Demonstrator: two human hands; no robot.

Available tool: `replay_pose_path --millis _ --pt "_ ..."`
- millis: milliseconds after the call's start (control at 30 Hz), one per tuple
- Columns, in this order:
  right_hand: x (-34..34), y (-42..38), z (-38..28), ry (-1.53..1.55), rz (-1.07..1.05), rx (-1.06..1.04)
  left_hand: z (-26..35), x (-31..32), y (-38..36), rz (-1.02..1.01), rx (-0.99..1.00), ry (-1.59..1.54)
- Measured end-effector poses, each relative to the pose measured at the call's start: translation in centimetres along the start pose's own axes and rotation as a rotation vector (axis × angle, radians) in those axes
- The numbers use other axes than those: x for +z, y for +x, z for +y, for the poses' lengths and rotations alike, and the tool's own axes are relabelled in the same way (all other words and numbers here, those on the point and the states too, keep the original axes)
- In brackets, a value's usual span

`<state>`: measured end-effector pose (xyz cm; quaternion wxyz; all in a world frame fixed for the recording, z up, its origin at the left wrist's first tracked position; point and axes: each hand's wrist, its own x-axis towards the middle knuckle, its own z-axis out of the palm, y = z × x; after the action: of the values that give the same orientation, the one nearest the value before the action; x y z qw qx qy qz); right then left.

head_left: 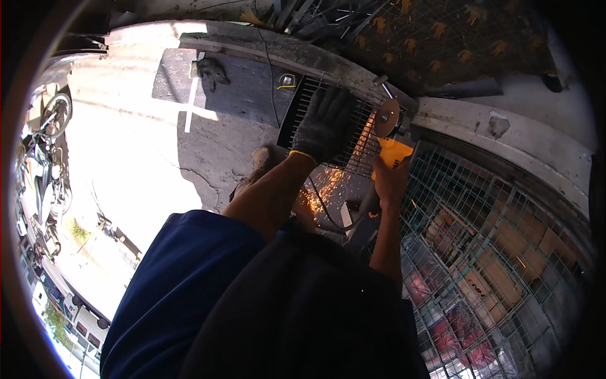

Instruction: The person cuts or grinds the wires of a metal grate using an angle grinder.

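Observation:
My left hand (pixel 325 123), in a dark work glove with a yellow cuff, lies flat on a metal grate (pixel 361 114) of thin parallel bars, its fingers stretched out. Bare, my right hand (pixel 391 180) is wrapped round the yellow body of an angle grinder (pixel 395 151). The grinder's brown disc (pixel 387 118) is at the grate's right edge; exact contact is hard to make out. Orange sparks (pixel 325 186) spray down and left beneath the grate. A silver side handle (pixel 383 85) sticks out beyond the disc.
A tape measure (pixel 287 81) lies beyond the grate, near a dark cable (pixel 270 69). Another dark glove (pixel 213 71) rests on the ground farther left. Green wire mesh (pixel 467 221) stands at right, with cardboard boxes (pixel 486 278) behind it. A bicycle (pixel 57 115) is at far left.

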<state>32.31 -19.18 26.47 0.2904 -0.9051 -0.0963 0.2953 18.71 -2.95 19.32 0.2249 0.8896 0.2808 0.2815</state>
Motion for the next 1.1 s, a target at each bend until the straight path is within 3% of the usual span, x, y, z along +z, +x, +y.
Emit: replay_pose_path --millis 1100 --pt "0.1 -0.6 -1.2 -0.080 0.009 0.026 -0.1 0.4 -0.3 -0.029 -0.017 -0.028"
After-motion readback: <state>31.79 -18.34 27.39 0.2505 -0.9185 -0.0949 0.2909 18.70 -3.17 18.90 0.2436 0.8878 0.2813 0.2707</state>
